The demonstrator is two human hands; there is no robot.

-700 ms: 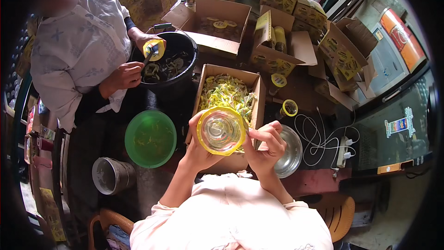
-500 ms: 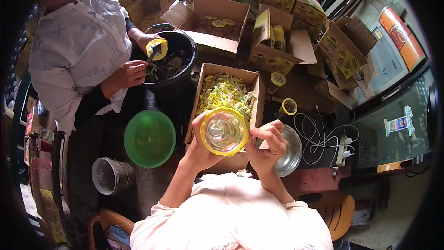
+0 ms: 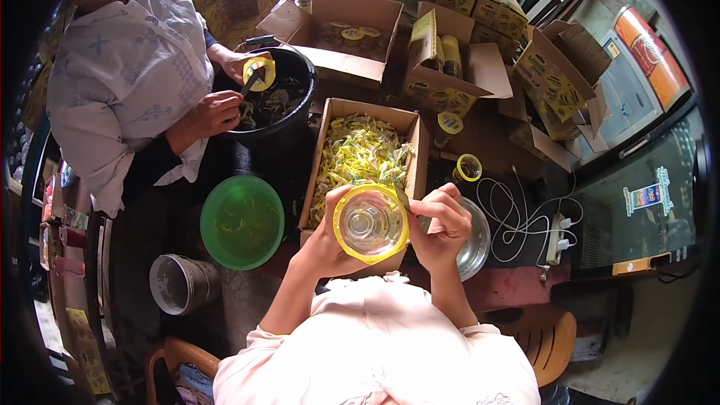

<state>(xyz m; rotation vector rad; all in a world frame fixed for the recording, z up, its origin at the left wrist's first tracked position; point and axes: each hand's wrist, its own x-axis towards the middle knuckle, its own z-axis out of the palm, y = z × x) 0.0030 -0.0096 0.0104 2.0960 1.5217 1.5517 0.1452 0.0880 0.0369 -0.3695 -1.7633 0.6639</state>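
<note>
A clear plastic cup (image 3: 369,223) with a yellow rim sits in my left hand (image 3: 327,244), its round end facing up at me. The fingers wrap the cup's left side. At the rim's upper right, my right hand (image 3: 441,225) is closed on a small dark flat blade (image 3: 401,195) that touches or nearly touches the yellow edge. Beneath the cup stands a cardboard box (image 3: 421,150) holding many yellow and whitish trimmings (image 3: 360,146). To the right, a round clear bowl (image 3: 475,244) is partly hidden by my right hand.
Another person (image 3: 135,90) works over a black bucket (image 3: 309,82) with a yellow-rimmed cup (image 3: 260,75) and a dark blade. A green basin (image 3: 242,223) and grey bucket (image 3: 182,285) stand left. Cups (image 3: 469,168), white cables (image 3: 517,217), a power strip (image 3: 556,240) and open cartons (image 3: 352,15) lie right and behind.
The cup has shifted slightly right and tilted, and the dark blade now shows at its rim. My right hand has moved slightly right. The other person's cup and blade have shifted a little.
</note>
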